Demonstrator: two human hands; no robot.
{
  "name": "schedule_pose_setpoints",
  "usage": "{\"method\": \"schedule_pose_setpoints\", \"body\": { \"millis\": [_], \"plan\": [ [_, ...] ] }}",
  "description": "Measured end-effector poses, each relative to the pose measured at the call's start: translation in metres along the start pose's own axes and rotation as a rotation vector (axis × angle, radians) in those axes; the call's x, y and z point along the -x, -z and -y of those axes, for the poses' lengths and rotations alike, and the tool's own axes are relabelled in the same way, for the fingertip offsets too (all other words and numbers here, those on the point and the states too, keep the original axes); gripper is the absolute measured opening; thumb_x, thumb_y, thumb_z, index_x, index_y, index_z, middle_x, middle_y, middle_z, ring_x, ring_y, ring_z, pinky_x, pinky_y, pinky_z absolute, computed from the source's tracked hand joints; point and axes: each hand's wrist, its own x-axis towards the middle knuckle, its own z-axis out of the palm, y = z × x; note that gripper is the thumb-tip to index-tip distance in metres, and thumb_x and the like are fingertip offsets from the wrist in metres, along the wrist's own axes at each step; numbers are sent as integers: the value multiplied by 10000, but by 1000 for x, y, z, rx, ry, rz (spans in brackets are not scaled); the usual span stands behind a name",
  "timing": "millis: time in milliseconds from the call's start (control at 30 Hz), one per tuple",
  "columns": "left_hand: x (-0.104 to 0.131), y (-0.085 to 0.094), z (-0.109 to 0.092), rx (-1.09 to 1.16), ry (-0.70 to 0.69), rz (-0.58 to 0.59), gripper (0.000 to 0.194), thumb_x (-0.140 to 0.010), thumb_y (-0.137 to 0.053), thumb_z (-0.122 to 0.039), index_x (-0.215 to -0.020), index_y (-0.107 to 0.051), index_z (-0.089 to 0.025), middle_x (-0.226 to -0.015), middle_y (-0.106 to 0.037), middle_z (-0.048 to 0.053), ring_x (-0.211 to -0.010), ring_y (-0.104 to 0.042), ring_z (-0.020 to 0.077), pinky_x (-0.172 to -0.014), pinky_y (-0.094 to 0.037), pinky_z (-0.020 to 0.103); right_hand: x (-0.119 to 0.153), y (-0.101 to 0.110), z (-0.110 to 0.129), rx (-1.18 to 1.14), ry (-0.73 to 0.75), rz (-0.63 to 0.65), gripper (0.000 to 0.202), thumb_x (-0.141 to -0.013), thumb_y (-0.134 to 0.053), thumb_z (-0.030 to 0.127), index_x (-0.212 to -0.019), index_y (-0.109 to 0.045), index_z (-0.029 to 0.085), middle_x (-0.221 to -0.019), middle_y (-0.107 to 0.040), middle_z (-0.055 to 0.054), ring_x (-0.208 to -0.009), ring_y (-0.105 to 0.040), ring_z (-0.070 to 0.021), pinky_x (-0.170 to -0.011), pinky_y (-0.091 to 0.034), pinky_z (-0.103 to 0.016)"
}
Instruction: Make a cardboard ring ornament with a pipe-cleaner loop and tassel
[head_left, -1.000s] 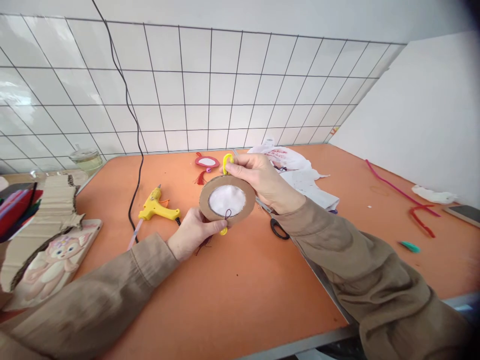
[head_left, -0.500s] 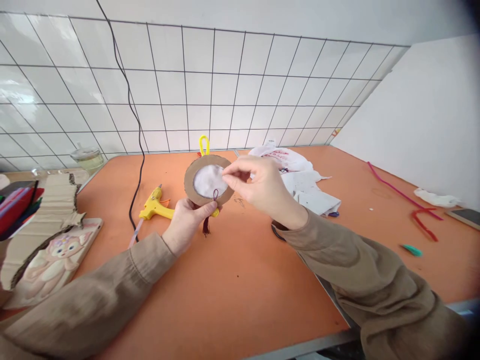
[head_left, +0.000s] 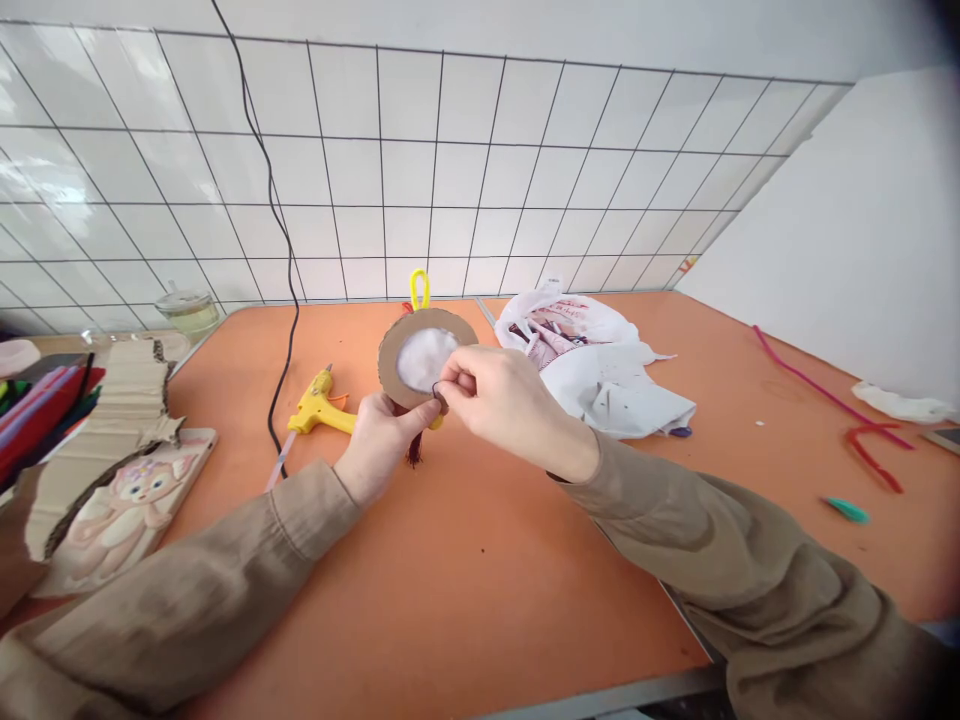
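Note:
My left hand (head_left: 386, 440) is closed on the lower edge of a round cardboard ring (head_left: 389, 362), its thumb on the front. White, soft-looking material (head_left: 426, 358) fills the ring's middle. At the top stands a yellow pipe-cleaner loop (head_left: 420, 276), with a bit of red beside it. A dark red tassel (head_left: 415, 452) hangs below the ring, by my left fingers. My right hand (head_left: 499, 400) pinches the tassel's thin cord loop against the ring's lower right front. Its fingertips partly cover the cord.
A yellow glue gun (head_left: 309, 408) lies to the left beside a black cable (head_left: 291, 330). Torn cardboard (head_left: 105, 410) and a cartoon-figure case (head_left: 150, 500) are further left. A white plastic bag (head_left: 600, 325) lies behind my right hand; red pipe cleaners (head_left: 874, 455) and a green piece (head_left: 847, 510) are at right.
My right hand has come down from the ring's upper right edge to the tassel's cord loop and now pinches it. My left hand keeps its hold on the ring.

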Motion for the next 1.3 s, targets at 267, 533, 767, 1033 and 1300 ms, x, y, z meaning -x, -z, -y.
{"method": "schedule_pose_setpoints", "body": {
  "millis": [267,533,767,1033,1300],
  "plan": [
    [1,0,-1,-3,-38,21,239,-712,-761,-352,-712,-664,-134,-678,-601,24,-579,-525,112,-472,-433,231,0,-1,-4,16,167,2,164,-845,-490,70,-721,-489,177,-616,-499,28,-549,-411,-98,-537,-282,-257],
    [2,-1,-4,-3,-32,31,228,-684,-755,-334,-748,-694,-124,-711,-649,59,-668,-590,161,-527,-473,259,-4,12,-5,-54,301,150,246,-903,-479,76,-769,-670,156,-773,-642,-42,-702,-555,-140,-615,-390,-268],
    [4,-2,-4,-29,30,42,222,-681,-753,-345,-675,-658,-145,-610,-593,37,-655,-596,173,-515,-459,261,-7,16,-15,143,310,202,203,-909,-510,109,-750,-627,152,-756,-597,-38,-660,-502,-138,-592,-341,-281],
    [3,-2,-2,-16,44,85,258,-687,-755,-375,-693,-661,-136,-669,-621,56,-635,-574,153,-465,-418,240,-6,15,-16,327,301,168,229,-931,-515,187,-705,-540,163,-700,-513,-10,-564,-363,-105,-528,-224,-289],
    [1,1,5,99,33,154,366,-691,-798,-406,-870,-703,-102,-782,-691,87,-736,-615,169,-568,-455,258,-9,14,-15,430,342,106,262,-935,-513,196,-675,-534,167,-671,-438,6,-556,-261,-112,-520,-171,-300]
  ]
}}
